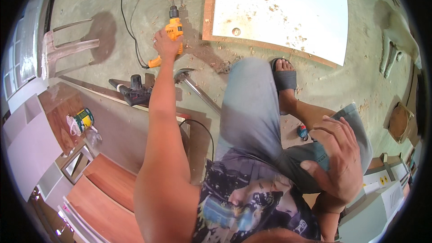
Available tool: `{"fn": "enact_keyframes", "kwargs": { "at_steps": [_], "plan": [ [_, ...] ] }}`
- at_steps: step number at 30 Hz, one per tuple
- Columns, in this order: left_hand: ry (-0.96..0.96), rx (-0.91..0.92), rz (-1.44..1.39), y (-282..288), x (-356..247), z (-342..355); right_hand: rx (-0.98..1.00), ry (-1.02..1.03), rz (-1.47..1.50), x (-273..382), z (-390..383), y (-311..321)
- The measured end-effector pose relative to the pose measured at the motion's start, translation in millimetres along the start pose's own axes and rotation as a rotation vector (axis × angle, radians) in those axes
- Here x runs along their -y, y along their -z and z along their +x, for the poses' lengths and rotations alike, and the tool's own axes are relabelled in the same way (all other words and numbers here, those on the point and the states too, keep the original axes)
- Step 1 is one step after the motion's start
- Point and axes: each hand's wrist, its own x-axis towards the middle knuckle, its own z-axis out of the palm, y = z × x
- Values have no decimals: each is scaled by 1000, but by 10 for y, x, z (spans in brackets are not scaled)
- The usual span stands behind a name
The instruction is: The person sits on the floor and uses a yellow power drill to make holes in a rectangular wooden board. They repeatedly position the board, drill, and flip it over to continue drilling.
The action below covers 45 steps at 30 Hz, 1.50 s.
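Note:
My left hand is closed on a yellow corded drill lying on the concrete floor, a red-tipped bit in its black chuck. My right hand hangs above my bent leg, fingers apart and loosely curled, holding nothing. Beside the drill are a hammer with a metal shaft and a black power tool. A white panel with brown edging, scattered with wood shavings and holed near one corner, lies ahead of me. A small blue-and-red object sits below my right foot.
Left are a wooden stool, grey cabinets with a green can, and stacked wood-coloured boards. Right are a pale stool, a round wooden piece and grey equipment. Black cords cross the floor.

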Motion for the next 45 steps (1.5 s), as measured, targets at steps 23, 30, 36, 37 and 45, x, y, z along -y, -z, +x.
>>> {"fn": "enact_keyframes", "kwargs": {
  "at_steps": [23,30,36,37,45],
  "plan": [
    [895,1017,-2222,94,-920,-1806,-74,-257,-13,-278,-344,-133],
    [437,681,-1274,-144,-1333,-1398,-75,-166,10,-278,-262,-112],
    [-275,80,-454,-176,-1944,-919,-1,-112,4,-235,-195,-95],
    [-255,129,-402,-171,-2001,-893,-15,-100,-1,-227,-190,-96],
    [-197,391,-273,-104,-2176,-765,-51,-68,-49,-213,-190,-97]
  ]
}}
